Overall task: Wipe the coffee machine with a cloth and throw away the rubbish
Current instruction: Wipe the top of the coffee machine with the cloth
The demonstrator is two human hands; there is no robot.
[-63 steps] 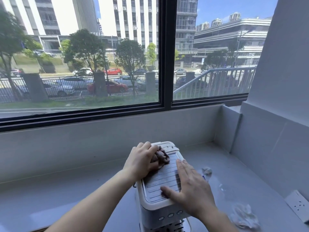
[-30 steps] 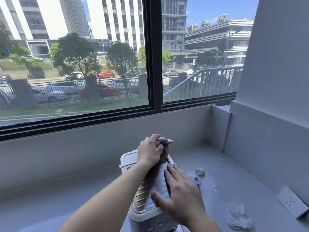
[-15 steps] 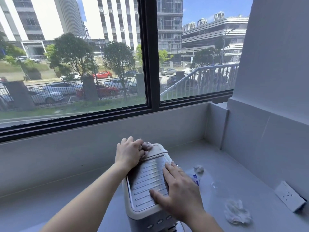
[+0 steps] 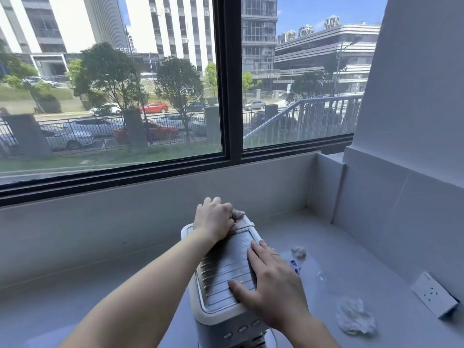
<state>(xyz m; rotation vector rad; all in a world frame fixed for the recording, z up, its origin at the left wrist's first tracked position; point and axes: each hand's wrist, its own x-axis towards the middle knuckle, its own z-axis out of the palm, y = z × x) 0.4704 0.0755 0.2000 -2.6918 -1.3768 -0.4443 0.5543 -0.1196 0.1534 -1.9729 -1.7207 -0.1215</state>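
Note:
A white coffee machine (image 4: pixel 221 277) with a ribbed metal top stands on the grey counter (image 4: pixel 351 247), low in the middle of the head view. My left hand (image 4: pixel 214 219) is closed on a small brownish cloth (image 4: pixel 238 213) and presses it on the machine's far top edge. My right hand (image 4: pixel 271 282) lies flat, fingers spread, on the near right part of the ribbed top. To the right of the machine lie rubbish pieces: a small crumpled paper ball (image 4: pixel 298 252), a blue and white wrapper (image 4: pixel 295 266) and a larger crumpled tissue (image 4: pixel 355 318).
A grey backsplash runs under a wide black-framed window (image 4: pixel 229 96). A grey side wall closes the counter on the right. A white socket block (image 4: pixel 435 297) sits on the counter by that wall. The machine's cord hangs at its front bottom.
My left hand with the cloth has slid right along the machine's far edge after moving left. My right hand has stayed flat on the top. The view has shifted a little.

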